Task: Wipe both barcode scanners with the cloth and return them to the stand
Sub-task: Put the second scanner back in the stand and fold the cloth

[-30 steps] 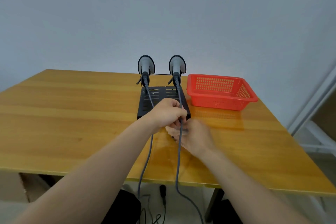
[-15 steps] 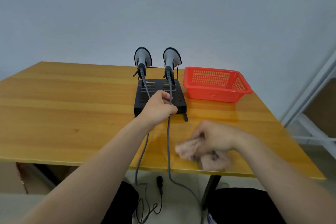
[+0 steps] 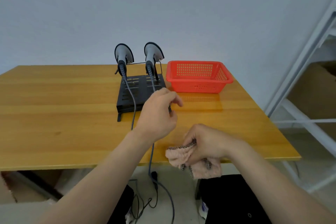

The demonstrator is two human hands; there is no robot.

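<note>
Two grey barcode scanners, the left scanner (image 3: 124, 54) and the right scanner (image 3: 153, 52), stand upright in the black stand (image 3: 127, 96) at the table's back middle. Their grey cables run forward over the stand and hang off the front edge. My left hand (image 3: 158, 112) hovers over the stand's front right corner with loosely curled fingers. The right scanner's cable (image 3: 152, 152) passes under that hand, and the contact is hidden. My right hand (image 3: 209, 143) grips the crumpled pink cloth (image 3: 179, 155) at the table's front edge.
A red plastic basket (image 3: 198, 85) sits just right of the stand. The wooden table (image 3: 60, 114) spreads out to the left. White shelf rails (image 3: 300, 71) stand beyond the right edge. Cables and a plug (image 3: 154, 175) lie on the floor below.
My right hand has pulled back from the cable to the front edge, holding the cloth. My left hand stayed by the right cable, and its fingers have loosened.
</note>
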